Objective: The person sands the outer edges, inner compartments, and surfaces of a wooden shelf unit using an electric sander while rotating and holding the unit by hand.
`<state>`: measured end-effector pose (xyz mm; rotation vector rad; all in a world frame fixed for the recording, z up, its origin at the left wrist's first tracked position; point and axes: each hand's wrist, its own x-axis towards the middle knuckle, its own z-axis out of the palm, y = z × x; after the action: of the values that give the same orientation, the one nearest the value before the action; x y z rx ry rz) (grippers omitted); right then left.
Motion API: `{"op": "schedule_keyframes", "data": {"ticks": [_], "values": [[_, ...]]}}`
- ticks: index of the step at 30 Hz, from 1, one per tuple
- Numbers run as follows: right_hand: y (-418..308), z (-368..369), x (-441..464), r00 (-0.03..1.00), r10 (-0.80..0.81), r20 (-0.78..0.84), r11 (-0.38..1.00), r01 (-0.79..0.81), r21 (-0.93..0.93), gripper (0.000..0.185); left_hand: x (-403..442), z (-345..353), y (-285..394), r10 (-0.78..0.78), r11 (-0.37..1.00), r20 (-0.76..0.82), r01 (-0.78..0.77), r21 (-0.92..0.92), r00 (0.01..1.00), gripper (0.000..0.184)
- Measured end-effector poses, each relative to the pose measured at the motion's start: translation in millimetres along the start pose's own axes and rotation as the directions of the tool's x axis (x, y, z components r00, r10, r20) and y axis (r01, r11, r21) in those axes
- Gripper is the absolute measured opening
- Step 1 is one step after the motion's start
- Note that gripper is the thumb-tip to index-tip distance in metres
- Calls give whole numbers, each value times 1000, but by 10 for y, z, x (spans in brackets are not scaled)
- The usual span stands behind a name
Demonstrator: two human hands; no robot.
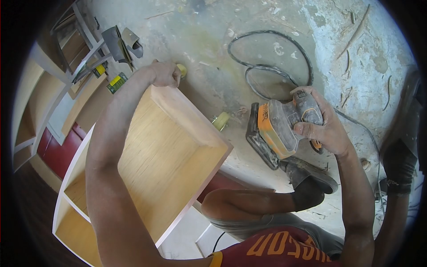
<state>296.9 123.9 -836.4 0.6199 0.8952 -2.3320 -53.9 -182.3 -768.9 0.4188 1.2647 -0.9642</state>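
My right hand [329,122] is wrapped around the grip of an electric sander [276,129], dusty grey with an orange band. The sander is tilted in the air, its flat black sanding pad facing left, apart from the wood. An open-fronted wooden cabinet [155,155] with pale edges lies tipped in front of me. At its far corner my left hand [167,74] is closed, fingers curled on the edge; the fingertips are partly hidden. Two yellowish caster wheels, one by my left hand [181,70] and one farther right [221,120], stick out from the cabinet's base.
The sander's dark power cord [269,33] loops over the stained concrete floor [195,40]. Grey sandpaper pieces [116,43] and a green-yellow box [117,83] lie at upper left. Another wooden frame [44,89] stands at left. My shod foot [311,175] is below the sander.
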Motion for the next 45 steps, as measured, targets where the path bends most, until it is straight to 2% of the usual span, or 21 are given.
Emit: {"op": "schedule_keyframes", "data": {"ticks": [4, 6, 7, 9, 10, 12, 14, 17, 19, 20, 22, 26, 28, 32, 34, 36, 40, 42, 43, 44, 45], "values": [[-12, -11, -13, 999, 49, -22, 999, -48, 23, 70, 75, 184, -98, 114, 991, -31, -111, 77, 993, 16], [6, -13, 7, 999, 29, -21, 1000, -29, 12, 70, 20, 305, -103, 284, 948, -568, -314, 46, 773, 17], [17, 2, -2, 1000, 16, -18, 1000, -16, -1, 70, -56, 350, -49, 284, 949, -563, -313, 48, 776, 17], [20, 60, -14, 1000, 29, -8, 999, -29, 24, 70, -285, 429, 86, -139, 904, -826, -271, -332, 547, 26], [2, 76, -1, 999, 36, -3, 999, -36, 38, 69, -390, 470, 100, -143, 905, -834, -271, -328, 532, 26], [-9, 147, -8, 1000, -7, 6, 999, 8, -33, 70, -584, 684, 156, -363, 779, -766, -279, -562, 530, 34], [-20, 241, 25, 998, -58, 21, 992, 60, -111, 70, -425, 1469, 294, -470, 731, -805, -352, -585, 363, 39], [86, 495, 78, 996, -43, 72, 983, 56, -174, 78, -215, 2069, 602, -475, 784, -837, -303, -542, 270, 50], [223, 672, 170, 993, -76, 85, 956, 97, -278, 78, 42, 2317, 652, -715, 644, -669, -179, -744, 206, 56], [268, 762, 246, 992, -82, 95, 950, 107, -295, 78, 274, 2378, 656, -726, 633, -660, -188, -751, 193, 56], [367, 978, 387, 988, -89, 125, 947, 123, -295, 82, 671, 2411, 658, -786, 475, -582, -398, -785, 211, 69], [617, 1277, 641, 982, -94, 165, 840, 168, -515, 85, 691, 2274, 898, -864, 353, -473, -464, -813, 171, 70], [600, 1453, 790, 899, -304, 316, 732, 432, -527, 88, 712, 2324, 898, -854, 392, -505, -480, -785, 129, 68], [248, 1740, 1433, 777, -467, 423, 496, 626, -602, 87, 734, 2382, 934, -880, 325, -450, -498, -804, 153, 67], [-163, 1876, 1876, 777, -445, 445, 454, 624, -636, 87, 805, 2403, 922, -832, 485, -548, -370, -792, 84, 70], [-380, 2028, 2191, 954, -177, 241, 914, 250, -320, 86, 831, 2422, 936, -858, 421, -501, -400, -814, 117, 74], [-225, 1941, 2205, 950, -176, 257, 844, 279, -457, 83, 750, 2313, 936, -885, 341, -438, -417, -843, 162, 80], [114, 1786, 2074, 818, -455, 352, 578, 572, -582, 78, 605, 2246, 961, -891, 320, -425, -447, -836, 158, 79], [57, 1810, 2070, 781, -489, 388, 478, 612, -630, 80, 574, 2230, 951, -887, 327, -435, -455, -828, 154, 79], [-66, 1875, 2135, 778, -485, 400, 466, 617, -634, 80, 604, 2239, 947, -893, 315, -424, -464, -828, 150, 79], [-196, 1931, 2251, 889, -355, 289, 712, 458, -533, 83, 633, 2261, 962, -891, 333, -432, -442, -833, 142, 77]]}}
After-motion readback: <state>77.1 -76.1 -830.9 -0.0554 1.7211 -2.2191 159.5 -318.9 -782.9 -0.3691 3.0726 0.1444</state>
